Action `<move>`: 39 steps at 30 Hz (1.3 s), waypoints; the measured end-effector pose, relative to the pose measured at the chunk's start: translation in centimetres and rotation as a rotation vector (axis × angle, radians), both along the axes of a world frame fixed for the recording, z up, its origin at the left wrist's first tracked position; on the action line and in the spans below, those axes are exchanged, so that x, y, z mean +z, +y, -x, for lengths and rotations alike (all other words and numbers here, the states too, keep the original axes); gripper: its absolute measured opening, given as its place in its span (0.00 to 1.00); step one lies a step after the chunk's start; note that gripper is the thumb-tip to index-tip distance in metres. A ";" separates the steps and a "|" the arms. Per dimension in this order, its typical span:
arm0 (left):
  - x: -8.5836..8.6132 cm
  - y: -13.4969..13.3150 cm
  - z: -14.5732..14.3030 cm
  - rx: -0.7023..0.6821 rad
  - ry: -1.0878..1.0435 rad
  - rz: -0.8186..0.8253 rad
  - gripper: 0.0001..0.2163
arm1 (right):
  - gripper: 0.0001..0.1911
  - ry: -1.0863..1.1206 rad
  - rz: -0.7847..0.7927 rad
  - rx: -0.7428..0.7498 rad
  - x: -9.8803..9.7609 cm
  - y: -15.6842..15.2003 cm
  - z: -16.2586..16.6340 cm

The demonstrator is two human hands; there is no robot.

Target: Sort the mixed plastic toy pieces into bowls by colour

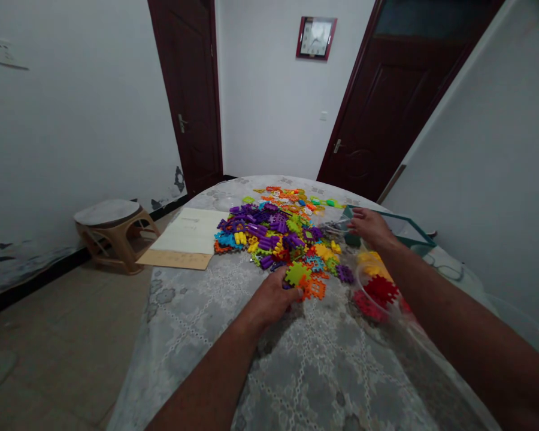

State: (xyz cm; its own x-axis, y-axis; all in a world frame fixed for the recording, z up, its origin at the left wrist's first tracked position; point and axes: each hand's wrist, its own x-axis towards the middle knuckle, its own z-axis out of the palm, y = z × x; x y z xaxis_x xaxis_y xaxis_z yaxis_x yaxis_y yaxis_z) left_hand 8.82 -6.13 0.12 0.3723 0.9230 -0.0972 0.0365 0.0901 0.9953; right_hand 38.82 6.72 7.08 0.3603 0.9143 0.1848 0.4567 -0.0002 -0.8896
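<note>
A heap of coloured plastic interlocking pieces (273,230) lies on a round table with a grey lace cloth (269,371). My left hand (272,299) rests at the heap's near edge, fingers curled on a small cluster of green and orange pieces (305,281). My right hand (371,227) reaches to the heap's right side, fingers closed on the edge of a clear plastic bag (336,226). Beside my right forearm sits a clear container (377,293) with red and yellow pieces.
A teal-rimmed box (408,230) stands behind my right hand. A white sheet on brown card (186,236) lies at the table's left edge. A brown stool (114,230) stands on the floor at left. Two dark doors and a wall clock (315,38) are behind.
</note>
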 end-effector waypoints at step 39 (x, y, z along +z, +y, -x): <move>0.2 0.1 -0.4 -0.075 0.042 0.035 0.10 | 0.20 -0.687 -0.055 -0.481 -2.9 -15.0 -16.9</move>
